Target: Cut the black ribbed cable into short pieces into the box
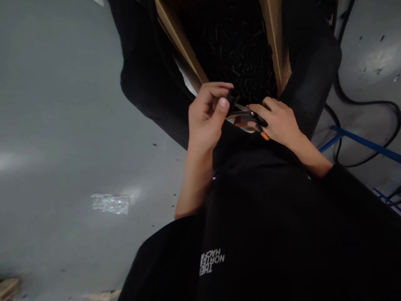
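Between the thumb and fingers of my left hand (206, 115) is a small black piece (232, 99); its exact kind is too dark to make out. My right hand (277, 121) grips a pair of scissors (244, 113) with black and orange on the handle. The scissor blades are apart and point left, close to the black piece. Just beyond both hands, a cardboard box (277, 46) stands between my legs, filled with many short black tube-like pieces (239, 58).
Grey floor (78, 104) stretches to the left, with a shiny clear plastic patch (110, 203) and small black bits scattered on it. At right, a black hose (360, 102) curves near a blue metal frame (369, 144).
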The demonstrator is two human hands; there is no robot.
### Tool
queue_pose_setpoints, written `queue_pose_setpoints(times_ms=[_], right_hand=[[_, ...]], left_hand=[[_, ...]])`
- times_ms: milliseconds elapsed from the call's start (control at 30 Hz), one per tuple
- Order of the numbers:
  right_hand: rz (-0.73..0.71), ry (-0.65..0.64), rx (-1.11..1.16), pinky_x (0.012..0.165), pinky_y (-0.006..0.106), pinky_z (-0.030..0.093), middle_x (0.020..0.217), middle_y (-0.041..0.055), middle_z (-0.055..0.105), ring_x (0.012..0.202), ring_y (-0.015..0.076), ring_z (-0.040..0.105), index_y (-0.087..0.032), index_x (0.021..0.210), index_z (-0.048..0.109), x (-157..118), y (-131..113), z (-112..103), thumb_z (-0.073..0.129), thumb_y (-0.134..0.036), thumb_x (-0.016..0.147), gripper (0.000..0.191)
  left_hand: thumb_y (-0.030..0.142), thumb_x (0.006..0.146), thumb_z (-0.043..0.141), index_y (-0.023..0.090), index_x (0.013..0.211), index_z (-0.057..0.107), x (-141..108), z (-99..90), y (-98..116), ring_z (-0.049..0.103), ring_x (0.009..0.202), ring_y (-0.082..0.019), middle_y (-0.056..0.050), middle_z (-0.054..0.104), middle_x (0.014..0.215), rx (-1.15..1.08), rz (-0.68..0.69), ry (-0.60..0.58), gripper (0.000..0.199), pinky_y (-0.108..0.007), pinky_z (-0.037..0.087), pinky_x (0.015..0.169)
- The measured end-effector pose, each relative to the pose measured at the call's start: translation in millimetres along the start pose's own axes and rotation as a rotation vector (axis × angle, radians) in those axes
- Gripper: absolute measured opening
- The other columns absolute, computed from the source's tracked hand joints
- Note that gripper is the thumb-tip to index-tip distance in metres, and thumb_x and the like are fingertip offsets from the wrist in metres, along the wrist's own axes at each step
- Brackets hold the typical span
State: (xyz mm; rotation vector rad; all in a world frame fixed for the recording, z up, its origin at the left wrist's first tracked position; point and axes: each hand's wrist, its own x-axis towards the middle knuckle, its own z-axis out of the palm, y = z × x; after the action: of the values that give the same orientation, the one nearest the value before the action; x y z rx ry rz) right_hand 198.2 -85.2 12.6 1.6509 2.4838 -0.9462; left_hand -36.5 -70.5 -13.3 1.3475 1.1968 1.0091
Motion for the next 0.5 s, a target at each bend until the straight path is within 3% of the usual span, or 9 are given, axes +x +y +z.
queue_pose_setpoints(times_ms=[100, 200, 300, 400, 500], right_hand=[[0.023, 0.002, 0.062, 0.087, 0.034, 0.052, 0.12, 0.0102, 0.074, 0.103, 0.0247, 0.07, -0.024, 0.145, 0.07, -0.2, -1.6, 0.8, 0.051, -0.066, 0.112, 0.056], [0.057, 0.016, 0.227, 0.083, 0.032, 0.051, 0.112, 0.0077, 0.075, 0.095, 0.0221, 0.07, -0.022, 0.139, 0.072, -1.4, 0.0, 1.8, 0.052, -0.072, 0.11, 0.061], [0.056, 0.048, 0.444, 0.086, 0.033, 0.053, 0.106, 0.0059, 0.076, 0.094, 0.0212, 0.071, -0.021, 0.131, 0.073, -1.4, -0.3, 2.2, 0.055, -0.076, 0.107, 0.062], [0.036, 0.047, 0.633, 0.084, 0.033, 0.055, 0.108, 0.0072, 0.077, 0.093, 0.0209, 0.072, -0.019, 0.127, 0.071, 0.0, -3.2, 2.3, 0.06, -0.081, 0.101, 0.068], [0.001, 0.037, 0.719, 0.083, 0.033, 0.058, 0.112, 0.0081, 0.076, 0.094, 0.0208, 0.073, -0.019, 0.131, 0.067, 2.0, -6.1, 4.4, 0.063, -0.084, 0.098, 0.072]], left_hand=[[0.067, 0.106, 0.066, 0.033, 0.116, 0.073, -0.7, 3.5, -2.1, 0.077, 0.118, -0.026, -0.006, 0.077, 0.127, -0.092, -0.026, 0.052, 0.036, -0.045, 0.064, 0.1], [0.074, 0.104, 0.063, 0.032, 0.122, 0.069, -1.0, -0.4, -1.7, 0.078, 0.115, -0.027, -0.008, 0.077, 0.12, -0.042, -0.017, 0.058, 0.046, -0.044, 0.064, 0.099], [0.074, 0.102, 0.067, 0.028, 0.118, 0.067, -3.1, -6.0, 6.7, 0.078, 0.101, -0.026, -0.006, 0.074, 0.107, 0.132, -0.062, -0.016, 0.05, -0.042, 0.063, 0.094], [0.064, 0.105, 0.068, 0.024, 0.11, 0.069, -7.1, -6.2, 22.7, 0.074, 0.091, -0.022, -0.003, 0.072, 0.099, 0.292, -0.118, -0.054, 0.04, -0.038, 0.061, 0.091], [0.055, 0.104, 0.072, 0.023, 0.102, 0.069, -9.4, -3.7, 36.4, 0.071, 0.083, -0.019, -0.001, 0.071, 0.091, 0.317, -0.129, -0.125, 0.032, -0.033, 0.059, 0.084]])
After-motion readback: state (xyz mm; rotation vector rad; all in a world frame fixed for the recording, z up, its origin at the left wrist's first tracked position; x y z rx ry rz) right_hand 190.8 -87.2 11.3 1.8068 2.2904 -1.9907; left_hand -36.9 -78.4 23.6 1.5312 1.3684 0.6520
